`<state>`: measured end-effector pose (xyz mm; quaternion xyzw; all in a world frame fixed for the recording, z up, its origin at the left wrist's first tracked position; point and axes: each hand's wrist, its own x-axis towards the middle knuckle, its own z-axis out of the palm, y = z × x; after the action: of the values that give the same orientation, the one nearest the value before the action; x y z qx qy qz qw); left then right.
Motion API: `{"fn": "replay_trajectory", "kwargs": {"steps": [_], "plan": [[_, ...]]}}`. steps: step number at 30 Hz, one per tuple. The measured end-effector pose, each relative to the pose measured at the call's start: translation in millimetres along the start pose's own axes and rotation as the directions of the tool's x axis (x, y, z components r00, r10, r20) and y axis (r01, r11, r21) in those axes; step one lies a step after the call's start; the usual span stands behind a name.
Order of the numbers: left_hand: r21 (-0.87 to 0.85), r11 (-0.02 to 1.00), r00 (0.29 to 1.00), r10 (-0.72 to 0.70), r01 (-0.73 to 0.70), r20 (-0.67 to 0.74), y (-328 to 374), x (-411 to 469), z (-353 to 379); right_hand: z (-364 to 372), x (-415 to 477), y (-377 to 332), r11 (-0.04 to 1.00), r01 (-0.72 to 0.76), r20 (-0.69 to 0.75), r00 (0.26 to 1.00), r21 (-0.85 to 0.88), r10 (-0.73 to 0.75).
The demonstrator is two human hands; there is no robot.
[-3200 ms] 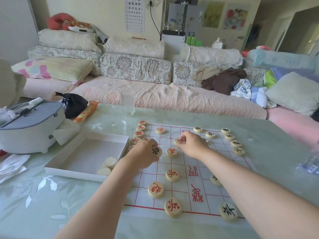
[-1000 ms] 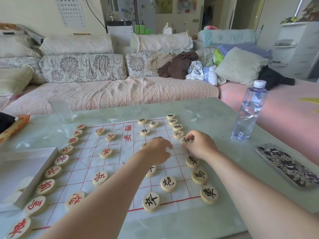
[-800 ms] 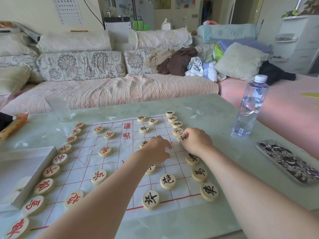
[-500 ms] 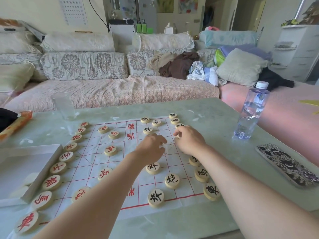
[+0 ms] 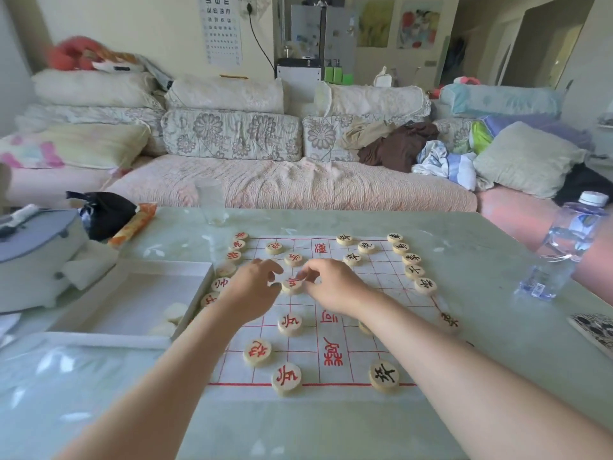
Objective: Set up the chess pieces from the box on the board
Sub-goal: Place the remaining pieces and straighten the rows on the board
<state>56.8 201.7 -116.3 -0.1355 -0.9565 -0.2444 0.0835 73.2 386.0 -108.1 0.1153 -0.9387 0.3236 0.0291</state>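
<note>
Hands have left the black pieces (image 5: 414, 270); my left hand (image 5: 253, 290) and right hand (image 5: 335, 287) now pinch one red piece (image 5: 292, 284), aligning it.

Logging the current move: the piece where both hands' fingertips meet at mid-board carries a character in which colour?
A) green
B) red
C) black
B: the piece between the left hand and the right hand shows a red character.

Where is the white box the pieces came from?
Head view: the white box lies at the left of the table, its right wall beside the board, just right of the grey appliance.
</note>
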Motion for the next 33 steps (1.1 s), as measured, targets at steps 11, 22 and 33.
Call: {"fn": "replay_trajectory", "kwargs": {"steps": [11,22,33], "plan": [[0.084,0.968,0.972,-0.235,0.236,-0.017,-135,-48,-75,82,52,-109,0.974,0.175,0.153,0.976,-0.14,-0.154],[0.186,0.909,0.888,-0.409,0.374,0.211,-161,-69,-88,154,90,-154,0.843,0.336,0.413,0.898,-0.421,-0.151],[0.042,0.949,0.949,-0.314,0.312,0.03,-166,-58,-90,155,97,-168,0.849,0.334,0.25,0.936,-0.41,-0.247]]}}
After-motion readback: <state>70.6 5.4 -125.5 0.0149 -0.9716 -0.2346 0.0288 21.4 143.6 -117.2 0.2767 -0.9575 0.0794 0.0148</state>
